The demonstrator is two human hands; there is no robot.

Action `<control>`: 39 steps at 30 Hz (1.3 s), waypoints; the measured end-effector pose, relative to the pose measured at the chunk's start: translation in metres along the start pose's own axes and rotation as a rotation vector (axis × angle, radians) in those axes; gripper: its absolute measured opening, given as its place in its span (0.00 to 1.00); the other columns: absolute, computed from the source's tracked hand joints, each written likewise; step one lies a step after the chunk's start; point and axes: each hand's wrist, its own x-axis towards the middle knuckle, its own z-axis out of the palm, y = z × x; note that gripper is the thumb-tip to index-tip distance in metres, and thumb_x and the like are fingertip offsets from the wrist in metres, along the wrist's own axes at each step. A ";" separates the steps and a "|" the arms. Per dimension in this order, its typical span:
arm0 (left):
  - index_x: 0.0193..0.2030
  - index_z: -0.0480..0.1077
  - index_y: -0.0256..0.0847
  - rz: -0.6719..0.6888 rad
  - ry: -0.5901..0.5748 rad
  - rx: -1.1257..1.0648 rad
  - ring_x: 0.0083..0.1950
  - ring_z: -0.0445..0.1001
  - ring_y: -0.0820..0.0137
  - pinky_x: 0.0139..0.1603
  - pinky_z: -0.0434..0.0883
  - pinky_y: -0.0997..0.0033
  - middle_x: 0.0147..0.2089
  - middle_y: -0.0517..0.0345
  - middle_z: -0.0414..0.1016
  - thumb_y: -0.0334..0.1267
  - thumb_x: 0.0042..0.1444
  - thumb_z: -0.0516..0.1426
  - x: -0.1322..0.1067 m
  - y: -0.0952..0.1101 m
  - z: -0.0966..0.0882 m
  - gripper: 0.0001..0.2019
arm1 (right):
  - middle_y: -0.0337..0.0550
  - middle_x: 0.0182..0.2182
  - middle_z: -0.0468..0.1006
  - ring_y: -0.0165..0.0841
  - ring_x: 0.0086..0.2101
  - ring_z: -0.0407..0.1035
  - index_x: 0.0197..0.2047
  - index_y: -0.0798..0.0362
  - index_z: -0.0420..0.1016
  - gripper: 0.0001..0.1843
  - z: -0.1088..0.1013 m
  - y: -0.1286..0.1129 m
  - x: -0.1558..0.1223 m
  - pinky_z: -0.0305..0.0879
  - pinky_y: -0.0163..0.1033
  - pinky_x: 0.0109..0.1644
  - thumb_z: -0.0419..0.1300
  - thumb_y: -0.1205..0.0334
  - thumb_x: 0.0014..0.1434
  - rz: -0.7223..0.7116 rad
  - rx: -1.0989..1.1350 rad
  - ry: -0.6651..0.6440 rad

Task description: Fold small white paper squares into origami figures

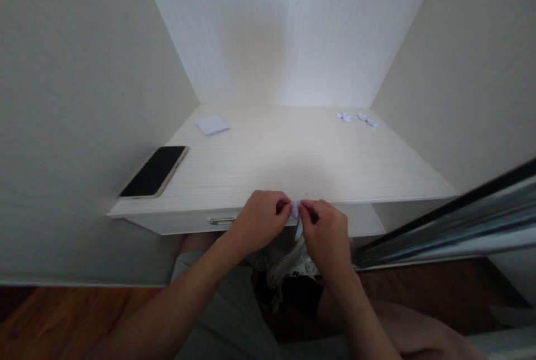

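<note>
A small folded piece of white paper [295, 209] is held between my two hands at the front edge of the desk, and a narrow strip hangs beneath it. My left hand [263, 216] pinches its left side between thumb and forefinger. From the right, my right hand [327, 231] grips the other side the same way, with the remaining fingers curled in. Fingertips cover part of the paper, so its exact shape is hard to make out.
White desk [268, 153] between side walls. At left lie a phone [154, 173] and a folded white paper square [212, 124]. Small folded white paper pieces [345, 117] rest at the back right. A drawer handle [221, 221] is on the front; a dark-framed panel [452, 215] leans right.
</note>
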 end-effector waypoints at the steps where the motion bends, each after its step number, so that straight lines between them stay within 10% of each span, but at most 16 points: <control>1: 0.36 0.80 0.37 -0.009 -0.014 -0.014 0.25 0.74 0.69 0.31 0.64 0.70 0.26 0.56 0.79 0.38 0.62 0.56 0.000 0.000 -0.001 0.11 | 0.47 0.34 0.83 0.39 0.34 0.75 0.41 0.55 0.84 0.11 0.000 0.000 0.000 0.65 0.42 0.42 0.59 0.67 0.64 0.008 0.009 0.001; 12: 0.44 0.74 0.38 -0.096 -0.233 -0.321 0.16 0.68 0.73 0.16 0.66 0.76 0.21 0.66 0.66 0.45 0.67 0.50 0.004 -0.012 0.000 0.16 | 0.49 0.37 0.84 0.39 0.37 0.76 0.41 0.55 0.85 0.11 -0.004 0.001 0.004 0.68 0.42 0.44 0.60 0.63 0.62 0.129 0.267 -0.018; 24: 0.39 0.72 0.39 -0.001 -0.133 -0.174 0.22 0.74 0.73 0.26 0.66 0.74 0.26 0.63 0.72 0.45 0.69 0.50 -0.009 0.003 -0.011 0.15 | 0.37 0.22 0.75 0.28 0.22 0.62 0.32 0.55 0.78 0.17 -0.012 0.007 0.014 0.57 0.35 0.26 0.62 0.49 0.59 0.277 0.580 -0.304; 39: 0.39 0.76 0.36 0.128 -0.006 0.299 0.40 0.76 0.62 0.42 0.67 0.63 0.39 0.49 0.79 0.35 0.68 0.49 -0.010 0.011 -0.011 0.15 | 0.44 0.29 0.81 0.36 0.31 0.72 0.32 0.53 0.80 0.08 -0.019 -0.022 0.009 0.60 0.40 0.37 0.62 0.62 0.62 0.117 0.013 -0.125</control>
